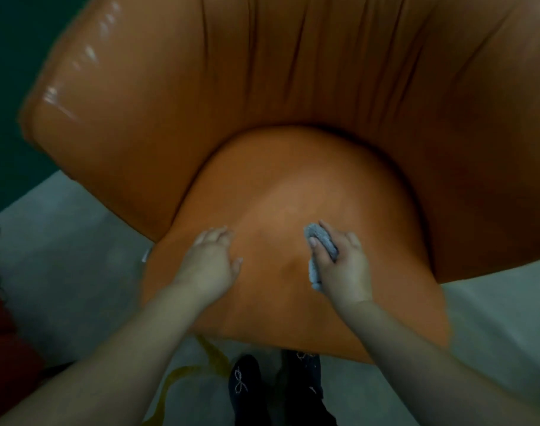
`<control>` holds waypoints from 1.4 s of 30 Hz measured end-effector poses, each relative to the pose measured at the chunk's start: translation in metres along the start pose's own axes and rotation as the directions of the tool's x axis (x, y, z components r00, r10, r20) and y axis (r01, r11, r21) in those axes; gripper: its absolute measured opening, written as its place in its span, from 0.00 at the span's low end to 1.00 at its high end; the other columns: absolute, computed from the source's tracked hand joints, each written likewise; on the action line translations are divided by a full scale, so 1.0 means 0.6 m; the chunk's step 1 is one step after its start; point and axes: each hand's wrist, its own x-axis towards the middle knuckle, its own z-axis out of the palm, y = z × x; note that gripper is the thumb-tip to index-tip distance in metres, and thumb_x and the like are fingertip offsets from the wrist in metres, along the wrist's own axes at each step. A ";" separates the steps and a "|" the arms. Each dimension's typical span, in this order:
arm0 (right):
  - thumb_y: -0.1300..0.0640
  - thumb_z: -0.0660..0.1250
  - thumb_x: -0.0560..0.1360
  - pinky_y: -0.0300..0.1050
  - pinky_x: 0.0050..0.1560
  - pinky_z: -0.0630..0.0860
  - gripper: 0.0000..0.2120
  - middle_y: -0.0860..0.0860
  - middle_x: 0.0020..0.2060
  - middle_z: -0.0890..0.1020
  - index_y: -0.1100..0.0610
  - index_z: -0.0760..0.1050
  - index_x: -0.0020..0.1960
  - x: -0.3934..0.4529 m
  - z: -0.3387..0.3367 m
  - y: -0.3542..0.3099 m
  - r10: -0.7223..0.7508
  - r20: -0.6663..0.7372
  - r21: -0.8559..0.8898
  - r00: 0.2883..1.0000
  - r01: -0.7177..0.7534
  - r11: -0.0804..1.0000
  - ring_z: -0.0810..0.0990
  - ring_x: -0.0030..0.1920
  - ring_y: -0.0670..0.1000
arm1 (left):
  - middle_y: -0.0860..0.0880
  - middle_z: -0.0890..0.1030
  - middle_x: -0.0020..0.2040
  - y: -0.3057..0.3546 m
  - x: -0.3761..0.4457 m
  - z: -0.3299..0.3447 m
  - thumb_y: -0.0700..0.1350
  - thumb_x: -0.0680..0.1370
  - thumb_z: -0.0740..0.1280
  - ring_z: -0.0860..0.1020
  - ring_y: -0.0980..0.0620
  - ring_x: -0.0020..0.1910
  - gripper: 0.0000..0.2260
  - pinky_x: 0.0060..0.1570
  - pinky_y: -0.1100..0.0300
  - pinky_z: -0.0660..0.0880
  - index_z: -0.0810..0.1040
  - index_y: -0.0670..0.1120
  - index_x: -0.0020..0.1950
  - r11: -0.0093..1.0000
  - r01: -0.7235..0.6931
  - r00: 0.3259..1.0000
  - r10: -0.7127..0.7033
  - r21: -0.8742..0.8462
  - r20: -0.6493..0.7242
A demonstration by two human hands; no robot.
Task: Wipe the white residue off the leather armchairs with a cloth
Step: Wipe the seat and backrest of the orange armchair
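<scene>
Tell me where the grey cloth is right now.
In the head view, the crumpled grey cloth is gripped in the right hand on the orange leather armchair's seat cushion, right of centre, across from the left hand resting on the same cushion.

We wipe an orange leather armchair (293,103) with a grey cloth (321,241). Our dark shoes (244,385) carry pale bow patterns, on a light grey floor (78,256).

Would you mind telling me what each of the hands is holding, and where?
The right hand grips the bunched grey cloth around its middle. The left hand holds nothing, resting on the seat cushion.
</scene>
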 end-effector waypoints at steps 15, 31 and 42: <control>0.44 0.60 0.78 0.27 0.32 0.71 0.15 0.46 0.55 0.73 0.42 0.73 0.64 -0.046 -0.165 -0.269 -0.101 -0.041 -0.010 0.994 0.101 0.995 0.75 0.45 0.43 | 0.50 0.70 0.70 -0.016 -0.197 -0.264 0.53 0.80 0.61 0.64 0.49 0.69 0.23 0.69 0.56 0.62 0.66 0.49 0.74 0.998 0.037 0.982 -0.044 -0.041 -0.182; 0.46 0.62 0.78 0.30 0.35 0.68 0.14 0.45 0.49 0.72 0.41 0.73 0.63 -0.073 0.037 -0.514 -0.073 -0.229 0.035 0.971 0.083 0.996 0.74 0.45 0.45 | 0.47 0.70 0.70 -0.277 -0.133 -0.466 0.52 0.80 0.62 0.64 0.47 0.69 0.24 0.70 0.56 0.60 0.65 0.47 0.74 0.985 -0.159 0.968 0.169 0.067 -0.185; 0.48 0.63 0.78 0.29 0.17 0.66 0.14 0.45 0.46 0.70 0.43 0.73 0.63 -0.077 0.043 -0.568 0.010 -0.326 0.130 0.945 0.034 0.991 0.75 0.39 0.44 | 0.46 0.69 0.70 -0.299 -0.057 -0.529 0.53 0.80 0.61 0.65 0.45 0.69 0.24 0.69 0.54 0.62 0.64 0.46 0.75 0.974 -0.204 0.965 0.216 0.095 -0.146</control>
